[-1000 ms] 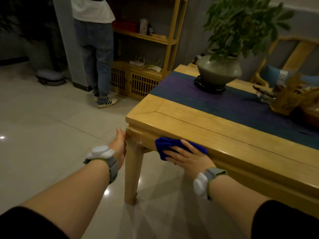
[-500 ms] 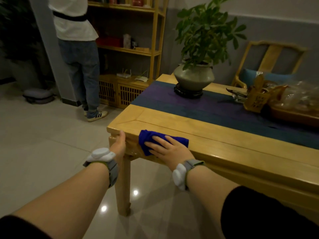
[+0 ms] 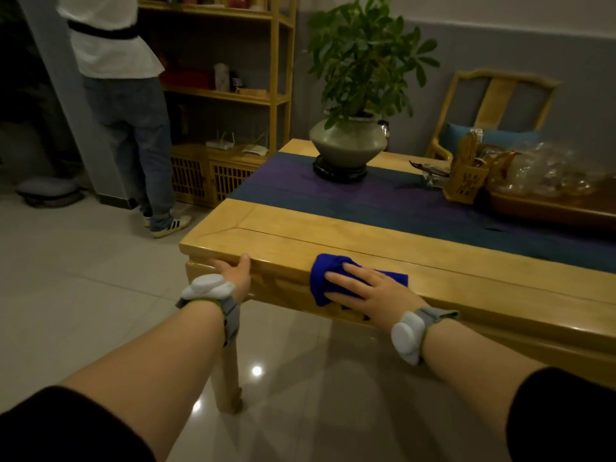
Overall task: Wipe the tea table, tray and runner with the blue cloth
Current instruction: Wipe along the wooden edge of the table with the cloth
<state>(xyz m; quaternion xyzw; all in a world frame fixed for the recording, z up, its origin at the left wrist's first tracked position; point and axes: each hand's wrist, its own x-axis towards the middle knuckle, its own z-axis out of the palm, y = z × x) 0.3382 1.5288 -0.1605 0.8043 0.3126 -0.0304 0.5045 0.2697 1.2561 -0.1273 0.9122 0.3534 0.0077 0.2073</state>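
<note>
Two bare forearms reach forward from the bottom of the view, each with a grey and white band at the wrist and a dark sleeve pushed up near the elbow. The left hand (image 3: pixel 233 275) rests on the near corner of the tea table (image 3: pixel 333 241), thumb up on the top edge; the other fingers are hidden beneath the rim, so their position cannot be told. The right hand (image 3: pixel 370 290) lies flat on the blue cloth (image 3: pixel 325 278), fingers straight and slightly spread, pressing it down. The cloth is bunched and draped over the near edge of the pale wooden table, part on top and part hanging over the front face.

Below the table, one leg (image 3: pixel 228 378) stands on a glossy tiled floor (image 3: pixel 83 295) that reflects ceiling lights.

Further along the tabletop a dark blue and purple runner (image 3: pixel 400 208) stretches down the middle. A leafy plant (image 3: pixel 363 61) in a round grey-green pot (image 3: pixel 346 141) sits on a dark stand on the runner. To the right, a wooden tray (image 3: pixel 550 211) lies on the runner with blurred glassware on it, and a carved wooden holder (image 3: pixel 465 181) stands just beside the tray.

Beyond the table, a wooden chair (image 3: pixel 500 101) with a blue cushion stands against the grey wall. At the far left, another person (image 3: pixel 126 111) in jeans and a white top stands facing a wooden shelf unit (image 3: pixel 240 95).
</note>
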